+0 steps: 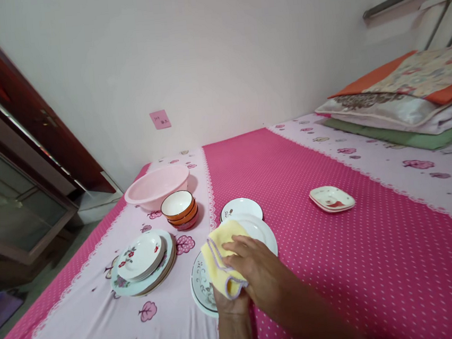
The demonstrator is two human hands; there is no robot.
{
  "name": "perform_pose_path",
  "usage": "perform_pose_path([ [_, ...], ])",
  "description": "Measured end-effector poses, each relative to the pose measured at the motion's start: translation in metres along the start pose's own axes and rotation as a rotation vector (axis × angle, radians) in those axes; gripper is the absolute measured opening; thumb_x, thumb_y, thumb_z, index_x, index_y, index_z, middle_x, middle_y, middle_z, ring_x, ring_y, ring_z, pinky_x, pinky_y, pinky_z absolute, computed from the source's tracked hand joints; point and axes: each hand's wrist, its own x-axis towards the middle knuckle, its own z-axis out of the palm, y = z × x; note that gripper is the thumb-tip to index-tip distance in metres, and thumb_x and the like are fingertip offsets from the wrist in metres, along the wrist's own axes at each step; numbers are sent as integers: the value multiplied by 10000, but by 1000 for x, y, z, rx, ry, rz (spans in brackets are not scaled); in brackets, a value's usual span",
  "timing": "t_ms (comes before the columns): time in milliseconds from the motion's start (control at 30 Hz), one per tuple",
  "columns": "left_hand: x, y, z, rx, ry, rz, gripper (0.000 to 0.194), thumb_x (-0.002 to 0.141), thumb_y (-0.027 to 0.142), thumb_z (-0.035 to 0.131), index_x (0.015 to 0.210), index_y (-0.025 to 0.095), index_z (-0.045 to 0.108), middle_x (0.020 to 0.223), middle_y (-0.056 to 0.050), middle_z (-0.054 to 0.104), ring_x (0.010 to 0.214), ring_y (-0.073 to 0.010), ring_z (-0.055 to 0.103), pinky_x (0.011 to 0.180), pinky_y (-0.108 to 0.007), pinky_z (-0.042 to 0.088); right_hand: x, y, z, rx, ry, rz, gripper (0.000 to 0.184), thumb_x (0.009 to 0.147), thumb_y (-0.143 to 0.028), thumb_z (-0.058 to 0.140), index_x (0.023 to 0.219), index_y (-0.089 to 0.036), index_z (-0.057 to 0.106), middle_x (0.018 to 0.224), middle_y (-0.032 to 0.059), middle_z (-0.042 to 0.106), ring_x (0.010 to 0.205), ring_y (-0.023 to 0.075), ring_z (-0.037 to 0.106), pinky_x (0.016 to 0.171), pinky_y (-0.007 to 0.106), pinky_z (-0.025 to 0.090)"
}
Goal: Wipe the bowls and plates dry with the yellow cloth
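A yellow cloth [224, 257] with a purple stitched edge is bunched between my hands. My right hand [254, 262] presses on it from above, fingers bent over the fabric. Below the cloth is my left hand [233, 302], palm up and curled; its fingers and whatever they hold are covered. A plain white plate [265, 235] shows just behind the cloth; whether it is held or resting cannot be made out. Under and left of the hands lies a patterned plate [201, 286], partly covered. A smaller dark-rimmed plate [241, 208] sits just beyond.
At left stand stacked floral plates [140, 257], stacked orange bowls [179, 208] and a pink basin [158, 186]. Small square dishes [332, 199] lie to the right on the pink bedspread [290, 174]. Folded bedding [403, 102] is piled at far right, against the wall.
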Motion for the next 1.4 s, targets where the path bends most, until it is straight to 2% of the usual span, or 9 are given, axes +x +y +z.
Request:
perform_pose_path([
  [267, 8, -16, 46, 48, 60, -97, 441, 1089, 361, 412, 1344, 182, 724, 1315, -120, 760, 1330, -243, 644, 1261, -420, 333, 22, 23, -26, -178, -13, 248, 682, 736, 23, 521, 1375, -179, 646, 1542, 108, 577, 1477, 336, 431, 1224, 560, 359],
  [433, 5, -10, 45, 72, 14, -78, 491, 1076, 484, 419, 1361, 218, 716, 1395, -113, 710, 1415, -272, 572, 1298, -488, 238, 17, 46, -42, -76, 208, 319, 529, 885, -131, 517, 1407, -149, 599, 1497, 159, 602, 1425, 327, 502, 1195, 555, 398],
  [567, 4, 2, 35, 59, -1, 6, 504, 1077, 512, 406, 1324, 228, 741, 1391, -109, 704, 1400, -269, 585, 1305, -476, 206, 16, 56, -53, 196, 324, 526, 380, 952, -375, 569, 1240, -158, 690, 1213, 158, 754, 1148, 333, 693, 1025, 501, 532],
  [700, 5, 11, 30, 49, 34, 109, 539, 1077, 560, 373, 1365, 252, 708, 1417, -94, 680, 1400, -257, 583, 1301, -502, 183, 17, 59, -54, 717, 317, 666, 514, 885, -541, 719, 1218, -149, 720, 1140, 145, 792, 1043, 316, 741, 964, 445, 564],
  [900, 7, 16, 30, 121, 190, 156, 584, 1059, 613, 373, 1313, 241, 745, 1367, -105, 708, 1318, -291, 653, 1285, -563, 188, 15, 57, -39, 1333, 187, 729, 552, 769, -511, 883, 1179, -166, 749, 985, 105, 820, 761, 248, 758, 684, 336, 593],
  [1000, 8, 16, 29, 135, 163, 96, 615, 1052, 635, 363, 1324, 233, 740, 1365, -109, 711, 1354, -288, 622, 1293, -512, 208, 15, 53, -35, 1349, 134, 704, 558, 741, -463, 912, 1184, -165, 752, 871, 75, 813, 598, 194, 699, 572, 295, 557],
  [1100, 10, 14, 33, 129, 154, 62, 617, 1050, 631, 374, 1395, 229, 690, 1371, -117, 713, 1433, -287, 543, 1294, -488, 238, 18, 43, -36, 1320, 164, 699, 599, 679, -423, 946, 1191, -181, 751, 931, 71, 820, 708, 218, 744, 668, 311, 604],
  [1300, 13, 4, 57, 310, 602, 158, 539, 1060, 510, 472, 1449, 173, 633, 1360, -143, 731, 1352, -263, 630, 1208, -415, 433, 26, 20, -38, 1209, 245, 625, 477, 697, -343, 896, 1131, -196, 765, 1016, 58, 823, 880, 256, 773, 847, 368, 623],
  [1400, 14, -6, 70, 394, 608, 226, 475, 1089, 424, 434, 1451, 184, 626, 1381, -122, 725, 1314, -220, 658, 1177, -366, 466, 26, 13, -33, 1023, 253, 590, 340, 769, -305, 815, 1083, -183, 767, 980, 62, 816, 874, 260, 769, 814, 366, 624],
])
